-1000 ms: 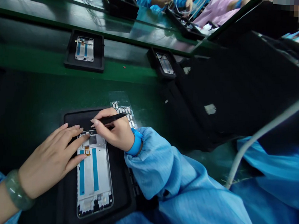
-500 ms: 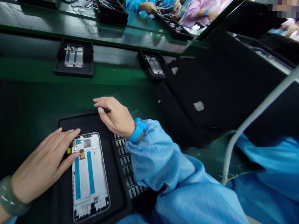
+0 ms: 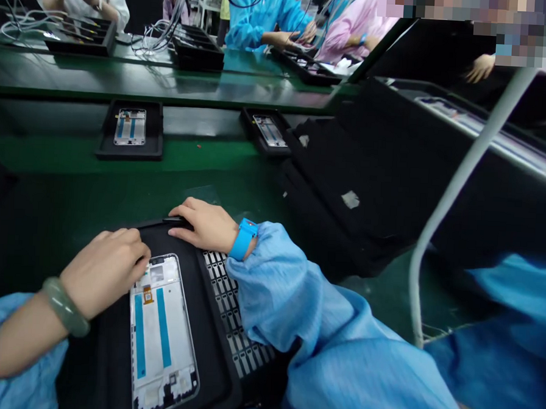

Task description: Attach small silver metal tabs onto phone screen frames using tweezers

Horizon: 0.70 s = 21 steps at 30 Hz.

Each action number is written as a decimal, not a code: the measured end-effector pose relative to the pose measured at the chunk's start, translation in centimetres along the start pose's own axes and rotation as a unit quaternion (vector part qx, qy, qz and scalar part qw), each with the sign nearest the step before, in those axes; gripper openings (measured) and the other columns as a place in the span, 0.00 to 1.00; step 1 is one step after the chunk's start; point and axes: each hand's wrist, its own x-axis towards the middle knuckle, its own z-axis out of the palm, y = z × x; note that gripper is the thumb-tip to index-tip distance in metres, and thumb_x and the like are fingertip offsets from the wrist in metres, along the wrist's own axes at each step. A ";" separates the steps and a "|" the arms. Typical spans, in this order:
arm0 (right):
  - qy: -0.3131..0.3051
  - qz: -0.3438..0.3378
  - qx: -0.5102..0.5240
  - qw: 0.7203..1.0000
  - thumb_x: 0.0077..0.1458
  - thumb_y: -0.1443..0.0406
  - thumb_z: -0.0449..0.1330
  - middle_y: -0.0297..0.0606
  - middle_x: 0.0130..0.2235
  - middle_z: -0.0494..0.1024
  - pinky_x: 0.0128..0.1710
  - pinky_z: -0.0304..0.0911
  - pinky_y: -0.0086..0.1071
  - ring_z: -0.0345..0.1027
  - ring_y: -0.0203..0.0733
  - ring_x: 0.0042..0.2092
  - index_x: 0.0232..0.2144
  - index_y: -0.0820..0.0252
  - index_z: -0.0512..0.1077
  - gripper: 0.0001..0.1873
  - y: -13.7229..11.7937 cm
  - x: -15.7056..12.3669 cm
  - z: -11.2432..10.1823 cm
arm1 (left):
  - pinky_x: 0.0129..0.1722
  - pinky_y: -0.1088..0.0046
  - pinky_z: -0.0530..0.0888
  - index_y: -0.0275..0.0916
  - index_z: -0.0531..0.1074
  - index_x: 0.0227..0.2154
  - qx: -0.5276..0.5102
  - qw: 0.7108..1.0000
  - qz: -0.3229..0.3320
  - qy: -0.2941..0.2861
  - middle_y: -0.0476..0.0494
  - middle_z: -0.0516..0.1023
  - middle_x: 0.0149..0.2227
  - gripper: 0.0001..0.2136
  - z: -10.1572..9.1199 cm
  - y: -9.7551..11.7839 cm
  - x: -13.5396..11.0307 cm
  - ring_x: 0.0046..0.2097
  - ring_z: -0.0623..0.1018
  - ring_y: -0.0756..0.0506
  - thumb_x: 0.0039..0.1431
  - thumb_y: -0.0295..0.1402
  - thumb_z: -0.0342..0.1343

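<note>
A silver phone frame (image 3: 179,321) with two blue strips and an orange flex cable lies in a black tray (image 3: 217,348) before me. My left hand (image 3: 107,269) is closed at the frame's upper left corner, fingertips curled down and partly hidden; I cannot make out what they pinch. Past the tray's far edge, my right hand (image 3: 208,224) has its thumb and fingers around a thin black tool (image 3: 176,220), whose kind does not show clearly. To the tray's right, partly under my right sleeve, is a sheet of small metallic pieces (image 3: 237,324) in rows.
Farther out sit two small black trays with phone frames, one left (image 3: 130,127) and one right (image 3: 270,131). Black foam sheets (image 3: 337,202) are piled at right, beside a pale curved tube (image 3: 440,238). Across the bench, co-workers handle parts near black bins (image 3: 196,51) and cables.
My left hand has curled its fingers and moved tighter onto the frame's upper corner. My right hand has lowered toward the tray's far edge with the black tool. The view has tilted up.
</note>
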 end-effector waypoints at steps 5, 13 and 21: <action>-0.014 0.030 0.031 0.999 0.58 0.57 0.52 0.38 0.43 0.69 0.37 0.60 0.29 0.66 0.38 0.42 0.45 0.56 0.68 0.16 0.7 0.2 0.4 | 0.48 0.63 0.66 0.37 0.64 0.52 0.085 0.985 -0.144 0.051 0.38 0.68 0.52 0.20 -1.7 -6.0 6.8 0.50 0.70 0.40 0.59 0.38 0.44; -0.034 0.032 -0.035 0.998 0.59 0.57 0.51 0.38 0.41 0.72 0.32 0.59 0.29 0.68 0.41 0.42 0.43 0.56 0.70 0.15 1.0 1.1 -0.5 | 0.43 0.56 0.66 0.28 0.68 0.43 0.154 0.960 -0.223 0.062 0.28 0.70 0.45 0.16 -0.9 -12.0 12.8 0.48 0.70 0.35 0.60 0.26 0.38; 0.148 0.305 -0.018 0.941 0.56 0.59 0.50 0.47 0.45 0.72 0.44 0.60 0.38 0.66 0.50 0.48 0.41 0.62 0.70 0.16 8.3 6.3 -2.9 | 0.45 0.57 0.63 0.33 0.65 0.47 0.216 0.944 -0.206 0.140 0.42 0.69 0.42 0.18 -6.7 -8.1 7.3 0.43 0.71 0.42 0.65 0.36 0.35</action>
